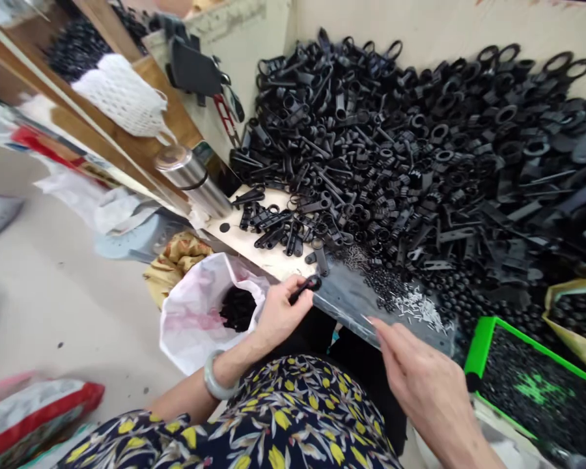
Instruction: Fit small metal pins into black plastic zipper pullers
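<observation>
"What was nearest?"

"A floral garment, then the two hands. The left hand gripped a black part between thumb and fingers, at the bench's front edge."

"And the right hand?"

"Closed, well apart from the black part and to its right. A pale sliver showed at its fingertips, too small to identify."

"Could you see the whole black part?"

"No, the left fingers covered some of it; its rounded end poked out toward the bench."

"What lay around them?"

"A white bag stood beside the left hand, its dark contents partly hidden. Pale pins lay on the bench beyond the right hand. The green tray was cut off at the right."

"Farther back?"

"A steel flask on the left, and a great pile of black pieces, too jumbled to separate at the back."
</observation>
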A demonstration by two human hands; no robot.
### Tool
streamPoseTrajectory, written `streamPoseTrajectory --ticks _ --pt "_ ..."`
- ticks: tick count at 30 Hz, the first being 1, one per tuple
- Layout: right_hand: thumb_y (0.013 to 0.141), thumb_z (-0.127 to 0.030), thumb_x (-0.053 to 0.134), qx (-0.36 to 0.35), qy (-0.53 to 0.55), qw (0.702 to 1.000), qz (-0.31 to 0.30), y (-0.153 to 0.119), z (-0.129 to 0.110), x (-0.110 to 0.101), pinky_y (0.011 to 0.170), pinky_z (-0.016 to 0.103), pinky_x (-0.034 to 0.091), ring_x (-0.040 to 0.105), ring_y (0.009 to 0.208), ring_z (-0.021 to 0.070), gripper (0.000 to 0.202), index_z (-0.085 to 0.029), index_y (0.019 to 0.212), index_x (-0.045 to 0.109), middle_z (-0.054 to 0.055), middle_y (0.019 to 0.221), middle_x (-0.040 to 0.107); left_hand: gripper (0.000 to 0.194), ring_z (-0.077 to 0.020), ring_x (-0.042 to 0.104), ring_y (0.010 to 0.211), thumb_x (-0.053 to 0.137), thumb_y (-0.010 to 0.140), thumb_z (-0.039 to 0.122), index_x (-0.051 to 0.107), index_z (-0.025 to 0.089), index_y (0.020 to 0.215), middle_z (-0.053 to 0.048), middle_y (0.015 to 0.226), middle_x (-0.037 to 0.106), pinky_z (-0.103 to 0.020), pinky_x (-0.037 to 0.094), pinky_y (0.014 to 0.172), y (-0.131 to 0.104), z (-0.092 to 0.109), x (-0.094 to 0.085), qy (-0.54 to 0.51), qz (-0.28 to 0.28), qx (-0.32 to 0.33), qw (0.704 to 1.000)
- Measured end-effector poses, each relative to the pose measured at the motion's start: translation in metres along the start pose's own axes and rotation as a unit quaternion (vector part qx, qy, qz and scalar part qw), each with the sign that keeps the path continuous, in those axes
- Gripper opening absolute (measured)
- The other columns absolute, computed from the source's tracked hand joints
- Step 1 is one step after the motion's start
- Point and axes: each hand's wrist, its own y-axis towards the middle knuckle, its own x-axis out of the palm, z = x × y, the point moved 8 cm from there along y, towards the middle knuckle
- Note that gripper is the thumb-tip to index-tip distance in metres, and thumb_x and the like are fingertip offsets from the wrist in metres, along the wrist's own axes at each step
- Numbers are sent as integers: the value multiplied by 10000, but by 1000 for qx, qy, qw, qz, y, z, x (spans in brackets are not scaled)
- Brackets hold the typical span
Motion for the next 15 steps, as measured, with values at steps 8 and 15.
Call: streamPoseTrajectory --ticks 8,15 --pt "1055 -519 438 154 662 732 -53 12 -17 20 378 196 314 258 382 100 431 -223 1234 696 -103 505 253 363 -100 498 603 687 813 339 622 157 1120 -71 928 700 -230 335 539 25 16 -1 -308 -94 -114 940" --pt "1066 -616 23 98 618 772 -112 1 -62 -4 319 194 259 212 270 99 679 -303 1014 624 -94 426 314 388 -143 532 632 596 826 347 631 140 1152 -103 924 716 -261 385 558 18 15 8 -342 -96 -143 924"
